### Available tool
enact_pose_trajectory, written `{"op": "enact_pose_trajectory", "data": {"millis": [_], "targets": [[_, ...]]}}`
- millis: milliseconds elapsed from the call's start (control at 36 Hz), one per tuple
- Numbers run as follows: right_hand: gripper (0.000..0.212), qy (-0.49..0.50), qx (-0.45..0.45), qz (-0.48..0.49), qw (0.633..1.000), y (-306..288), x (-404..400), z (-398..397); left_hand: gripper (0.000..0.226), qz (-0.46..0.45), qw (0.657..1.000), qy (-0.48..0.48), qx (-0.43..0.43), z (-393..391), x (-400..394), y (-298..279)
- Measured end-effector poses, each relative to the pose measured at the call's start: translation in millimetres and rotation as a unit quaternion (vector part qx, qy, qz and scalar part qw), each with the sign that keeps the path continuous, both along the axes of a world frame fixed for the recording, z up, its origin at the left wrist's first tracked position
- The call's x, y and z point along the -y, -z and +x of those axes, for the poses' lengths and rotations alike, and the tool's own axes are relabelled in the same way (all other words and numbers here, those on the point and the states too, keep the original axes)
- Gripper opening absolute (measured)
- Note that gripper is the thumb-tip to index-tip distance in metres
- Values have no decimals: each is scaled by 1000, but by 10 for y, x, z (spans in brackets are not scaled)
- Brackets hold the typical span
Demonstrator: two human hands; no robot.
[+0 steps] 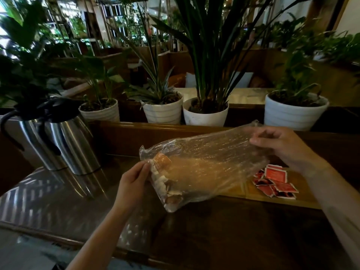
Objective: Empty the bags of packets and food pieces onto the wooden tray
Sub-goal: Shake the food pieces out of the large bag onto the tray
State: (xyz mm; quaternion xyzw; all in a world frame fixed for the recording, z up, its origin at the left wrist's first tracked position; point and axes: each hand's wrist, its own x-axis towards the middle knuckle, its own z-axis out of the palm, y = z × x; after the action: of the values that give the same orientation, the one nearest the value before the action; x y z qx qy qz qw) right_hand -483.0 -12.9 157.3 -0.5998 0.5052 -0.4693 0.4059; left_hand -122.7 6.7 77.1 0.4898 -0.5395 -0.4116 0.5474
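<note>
Both hands were up over the table, one clear plastic bag stretched between them. Left hand had fingers and thumb pinched closed on the bag's lower-left edge. Right hand gripped the bag's upper-right end, fingers curled shut on the bunched plastic. The bag sloped down from the right hand toward the left.

Contents sat low in the bag, just right of the left hand: pale food pieces piled along the lower edge, plus an orange packet above them, close to the left fingertips. The rest of the bag looked slack and see-through.

The wooden tray lay on the table under the bag and below the right hand, partly covered by the plastic. Red packets lay in a loose heap on the tray, beneath the right wrist, apart from the bag.

Left of the left hand and further back: two steel thermos jugs with black handles, standing side by side on the table. Beyond both hands, behind a wooden ledge, a row of white plant pots held green plants.
</note>
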Motion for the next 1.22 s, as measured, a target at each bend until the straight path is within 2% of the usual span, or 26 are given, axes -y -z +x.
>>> {"op": "enact_pose_trajectory", "data": {"millis": [83, 194, 278, 306, 361, 444, 472, 583, 750, 889, 972, 1111, 1222], "targets": [[13, -11, 21, 9, 1000, 4, 34, -16, 23, -58, 994, -9, 90, 81, 47, -112], [38, -41, 70, 26, 996, 71, 62, -40, 18, -174, 963, -30, 203, 130, 92, -256], [30, -49, 104, 49, 992, 147, 63, -21, 10, -210, 929, -54, 300, 110, 144, -224], [26, -42, 105, 53, 992, 181, 72, -22, 10, -195, 937, -62, 285, 114, 143, -200], [26, -33, 97, 61, 993, 260, 97, -37, 12, -148, 966, -67, 201, 137, 137, -163], [63, -44, 104, 95, 989, 352, 141, -63, 9, -94, 981, -39, 164, 148, 150, -120], [66, -41, 106, 100, 988, 378, 151, -76, 9, -76, 986, -37, 144, 138, 167, -126], [50, -23, 110, 116, 987, 452, 157, -73, 18, -76, 988, -34, 131, 84, 202, -127], [53, -17, 126, 117, 985, 489, 155, -70, 14, -39, 993, -32, 105, -9, 248, -67], [30, -10, 120, 103, 987, 540, 204, -78, 14, -17, 993, -90, 78, -59, 287, 41], [34, -6, 114, 98, 989, 602, 261, -99, 13, -11, 991, -104, 82, -106, 247, 143], [45, -6, 110, 94, 989, 691, 344, -144, 26, 47, 996, -58, 49, -79, 83, 385], [35, -4, 98, 96, 990, 668, 344, -182, 28, 95, 992, -54, 57, -70, 7, 552]]}}
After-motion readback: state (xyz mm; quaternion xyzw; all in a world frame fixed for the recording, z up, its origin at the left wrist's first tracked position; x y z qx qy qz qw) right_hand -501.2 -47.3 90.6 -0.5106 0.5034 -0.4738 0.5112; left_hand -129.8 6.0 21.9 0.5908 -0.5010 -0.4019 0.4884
